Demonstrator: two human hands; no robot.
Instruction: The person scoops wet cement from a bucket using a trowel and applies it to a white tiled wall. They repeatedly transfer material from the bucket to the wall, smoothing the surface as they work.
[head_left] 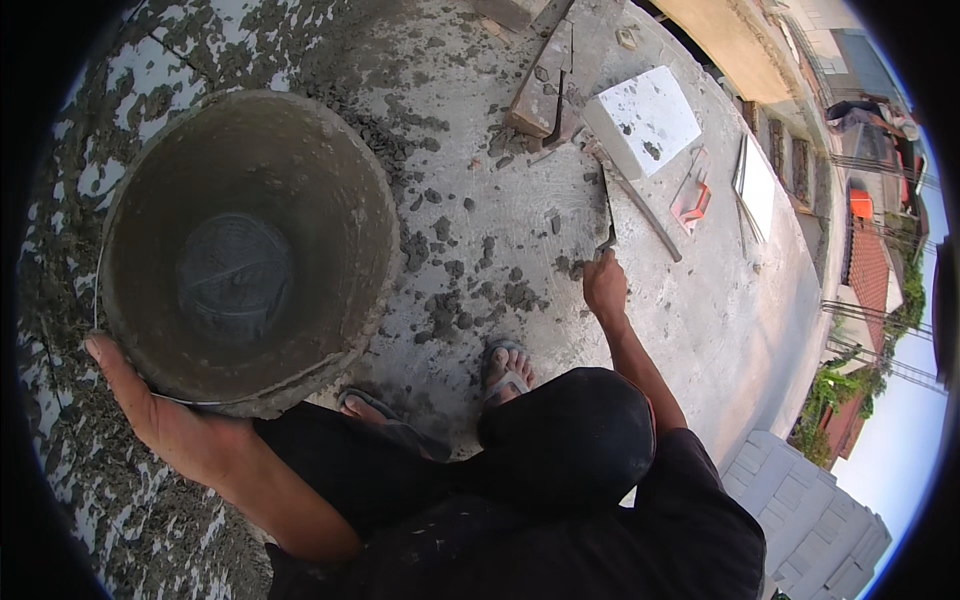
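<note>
A large round bucket (340, 180), coated inside with wet grey mortar, is tilted so its mouth faces me at the left. My left hand (165, 415) grips its near-left side by the rim; the bucket hides some of the fingers. Only a thin mortar film shows on its bottom. Over the concrete to the right, my right hand (605, 285) is closed round the handle end of a trowel (609, 210). Its narrow blade appears almost edge-on, pointing away from me. Mortar crumbs (445, 315) lie between the bucket and this hand.
Beyond my right hand lie a hammer-like tool (640, 205), a white block (650, 120), a red-handled tool (692, 205) and white panels (755, 190). Wet mortar (60, 400) covers the ground at left. Grey blocks (800, 510) are stacked at lower right. My sandalled feet (508, 368) are near the bucket.
</note>
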